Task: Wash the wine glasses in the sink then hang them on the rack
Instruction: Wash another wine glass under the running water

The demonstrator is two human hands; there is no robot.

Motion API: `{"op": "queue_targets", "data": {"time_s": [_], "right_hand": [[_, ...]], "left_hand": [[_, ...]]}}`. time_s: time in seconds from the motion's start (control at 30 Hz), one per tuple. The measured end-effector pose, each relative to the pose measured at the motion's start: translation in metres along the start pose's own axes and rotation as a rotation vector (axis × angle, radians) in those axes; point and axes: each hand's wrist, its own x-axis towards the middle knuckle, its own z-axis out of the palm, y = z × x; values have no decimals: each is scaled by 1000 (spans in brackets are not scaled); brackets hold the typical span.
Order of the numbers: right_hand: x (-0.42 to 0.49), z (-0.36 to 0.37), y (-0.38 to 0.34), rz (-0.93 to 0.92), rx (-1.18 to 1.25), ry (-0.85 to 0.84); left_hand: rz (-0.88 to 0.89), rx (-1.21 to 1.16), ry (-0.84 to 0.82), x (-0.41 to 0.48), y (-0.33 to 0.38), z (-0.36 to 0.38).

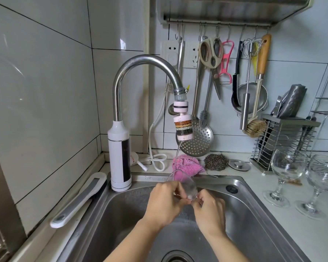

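Glass (186, 188) tilted under stream, rim up-left, stem toward right hand (209, 211).
Left hand (165, 203) clasping bowl, right pinching stem.

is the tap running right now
On: a thin stream of water falls from the faucet filter to the wine glass held in both hands over the sink.

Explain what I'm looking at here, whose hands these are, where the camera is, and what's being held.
There is no machine here: a camera worn on a person's head looks down at their own bare hands over a steel sink. The left hand and right hand together hold a wine glass tilted under the thin stream from the faucet. On the counter to the right stand two more wine glasses upright. A pink cloth and a steel scourer lie behind the sink.
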Motion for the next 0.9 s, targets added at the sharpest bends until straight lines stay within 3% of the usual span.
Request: {"op": "queue_targets", "data": {"time_s": [0.13, 0.37, 0.53, 0.67, 0.77, 0.9], "right_hand": [[2, -7, 1, -64, -46, 22], [-2, -6, -3, -43, 78, 25], [-3, -4, -4, -2, 90, 41], [-3, -6, -4, -5, 39, 57], [-3, -8, -3, -12, -13, 50], [0, -5, -2, -39, -75, -58]], "left_hand": [[126, 144, 49, 1, -4, -2], [142, 11, 132, 2, -3, 0], [189, 194, 250, 3, -14, -3], [-105, 63, -11, 3, -13, -6], [-166, -126, -230, 2, -16, -7], [-112, -149, -193, -1, -17, -3]]}}
